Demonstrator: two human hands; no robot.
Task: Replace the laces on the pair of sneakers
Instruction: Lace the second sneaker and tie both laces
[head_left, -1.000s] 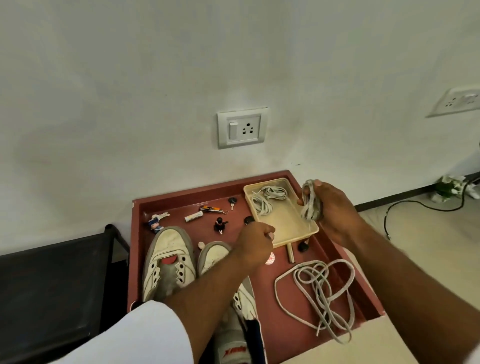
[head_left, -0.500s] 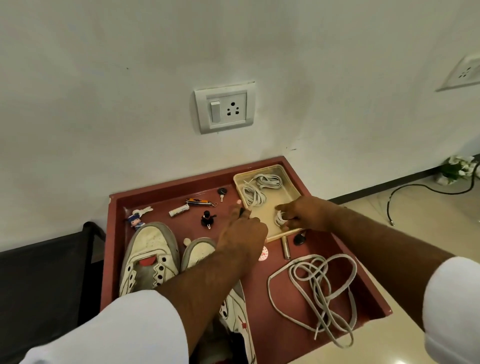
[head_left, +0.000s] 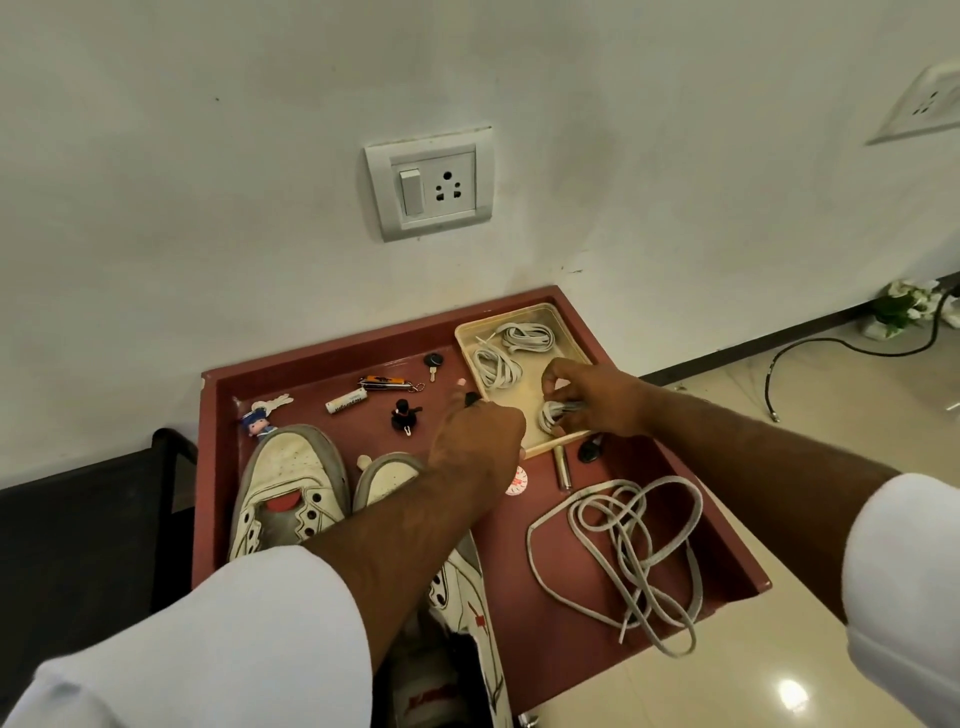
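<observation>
Both arms extended forward, white sleeves at upper arms. Left hand knuckles up, fingers curled down, grip unclear. Right hand beside it, fingers curled, pinching closed.

No legible text on any item.

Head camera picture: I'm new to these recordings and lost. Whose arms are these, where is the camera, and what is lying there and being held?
No machine here: the camera sits on a person's head, looking down at their own arms. A red tray against the wall holds two white sneakers with empty eyelets, a loose grey lace, a battery and keys. At the back stands a small beige tray with bundled laces. The right hand closes its fingers on another lace bundle at that tray's near edge. The left hand rests beside it; I cannot tell whether it holds anything.
</observation>
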